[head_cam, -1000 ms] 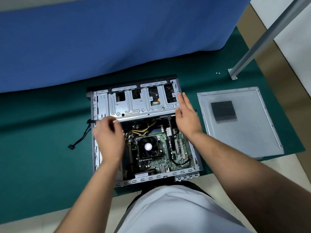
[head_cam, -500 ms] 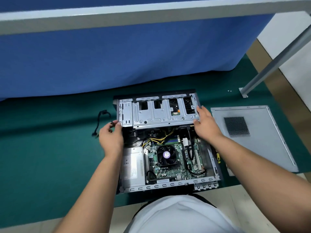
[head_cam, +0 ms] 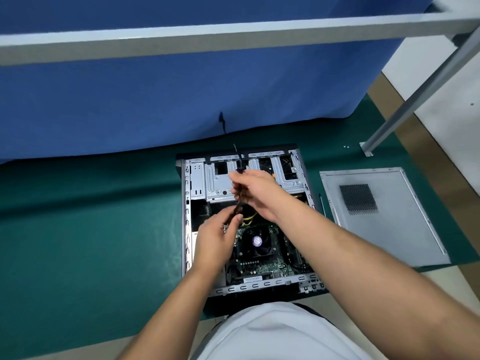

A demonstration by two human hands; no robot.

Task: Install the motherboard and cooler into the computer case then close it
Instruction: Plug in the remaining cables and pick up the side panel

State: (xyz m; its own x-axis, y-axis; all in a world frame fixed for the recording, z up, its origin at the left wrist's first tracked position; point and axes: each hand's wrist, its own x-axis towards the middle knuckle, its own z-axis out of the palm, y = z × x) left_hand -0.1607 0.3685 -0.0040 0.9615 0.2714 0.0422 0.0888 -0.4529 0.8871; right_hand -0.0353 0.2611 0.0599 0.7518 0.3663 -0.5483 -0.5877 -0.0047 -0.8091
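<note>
The open computer case (head_cam: 187,229) lies flat on the green mat. Inside it sits the green motherboard (head_cam: 267,267) with the black cooler fan (head_cam: 257,241) on it. A silver drive cage (head_cam: 220,183) spans the case's far end. Both hands are over the case's middle. My left hand (head_cam: 217,241) pinches the lower end of a black cable bundle (head_cam: 239,201) with yellow wires. My right hand (head_cam: 257,193) grips the same bundle higher up, near a black connector. The power supply at the left is mostly hidden by my left arm.
The grey side panel (head_cam: 394,229) with a mesh vent lies on the mat right of the case. A thin black tool (head_cam: 322,203) lies between them. Two small screws (head_cam: 345,146) lie by a metal frame leg (head_cam: 368,152). A blue cloth (head_cam: 181,100) hangs behind.
Both hands left the drive cage's ends and came together over the case's middle, taking hold of the cable bundle. The loose cable no longer lies on the mat left of the case.
</note>
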